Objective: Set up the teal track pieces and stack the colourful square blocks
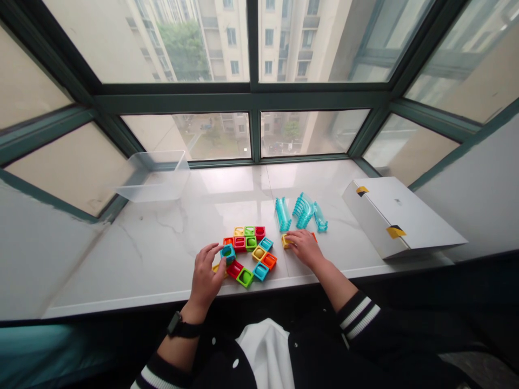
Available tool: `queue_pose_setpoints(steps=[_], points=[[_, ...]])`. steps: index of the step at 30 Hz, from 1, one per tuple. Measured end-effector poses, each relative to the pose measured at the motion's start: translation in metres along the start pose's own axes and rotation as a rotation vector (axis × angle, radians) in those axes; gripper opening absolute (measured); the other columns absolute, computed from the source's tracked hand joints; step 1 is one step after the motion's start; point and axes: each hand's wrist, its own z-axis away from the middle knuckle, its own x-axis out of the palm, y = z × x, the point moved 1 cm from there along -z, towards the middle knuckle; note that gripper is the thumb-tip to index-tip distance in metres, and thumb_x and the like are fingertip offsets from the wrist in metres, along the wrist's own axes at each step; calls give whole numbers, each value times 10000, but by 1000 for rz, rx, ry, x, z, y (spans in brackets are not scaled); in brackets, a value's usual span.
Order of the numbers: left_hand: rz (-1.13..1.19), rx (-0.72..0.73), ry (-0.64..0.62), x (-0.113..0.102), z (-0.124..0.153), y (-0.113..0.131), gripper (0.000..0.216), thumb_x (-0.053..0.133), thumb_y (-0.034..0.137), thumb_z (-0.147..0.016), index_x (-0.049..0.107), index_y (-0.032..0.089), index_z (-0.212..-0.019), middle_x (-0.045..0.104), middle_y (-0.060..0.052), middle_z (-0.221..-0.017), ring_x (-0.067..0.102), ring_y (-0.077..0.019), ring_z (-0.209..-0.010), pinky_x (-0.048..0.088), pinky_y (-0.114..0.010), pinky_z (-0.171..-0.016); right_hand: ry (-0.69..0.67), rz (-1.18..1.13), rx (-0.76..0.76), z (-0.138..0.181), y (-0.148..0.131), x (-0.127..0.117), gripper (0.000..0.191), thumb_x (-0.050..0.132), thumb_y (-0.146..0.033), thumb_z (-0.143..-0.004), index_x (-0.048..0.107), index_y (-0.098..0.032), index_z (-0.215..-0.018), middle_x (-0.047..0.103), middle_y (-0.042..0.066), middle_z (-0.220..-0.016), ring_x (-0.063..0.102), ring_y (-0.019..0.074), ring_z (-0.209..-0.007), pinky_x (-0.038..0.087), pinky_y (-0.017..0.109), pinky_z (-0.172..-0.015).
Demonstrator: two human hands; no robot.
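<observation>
My left hand [207, 278] pinches a blue block [227, 252] with a round opening, at the left of a ring of coloured blocks. A yellow block shows partly under that hand. Red [234, 269] and green [245, 277] blocks lie just to its right. On the ring's right side are a yellow block [259, 253], an orange block [269, 261] and blue ones. My right hand [304, 247] is closed on a yellow block [286, 241], apart from the ring on the right. A bit of orange shows beyond that hand, mostly hidden.
Several translucent teal track pieces [303, 210] lie behind my right hand. At the back left stands a clear plastic bin [162, 192]. A white box [405, 216] with yellow-black tape sits on the right. Windows border the marble sill [162, 259]; its front edge is close to me.
</observation>
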Motion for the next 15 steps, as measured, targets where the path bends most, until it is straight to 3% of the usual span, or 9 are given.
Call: queue_pose_setpoints(steps=[8,12,15], points=[[5,15,-3,7,4,-7,336,584,311,-987,624,231,-1311,640,-124,-1332,614,-306,-1275,502,-533,-1133,65,-35,-10,0,0,2,251,716,-171,-914,783,-246,-1144,767,83,-1266,654,303,-1172,496,504,-1087],[37,-57,-36,11,12,-18,491,611,343,-981,516,230,-1450,609,-139,-1400,592,-317,-1326,501,-552,-1148,206,-107,-48,5,-11,-4,198,695,-211,-939,783,-231,-1116,752,113,-1238,639,327,-1180,519,537,-1057],[94,-135,-66,17,16,-24,573,619,372,-980,452,237,-1511,573,-142,-1467,573,-319,-1369,500,-563,-1159,331,-238,-114,12,-31,-5,203,609,-208,-996,774,-246,-1107,756,101,-1161,662,293,-1136,531,514,-1051]])
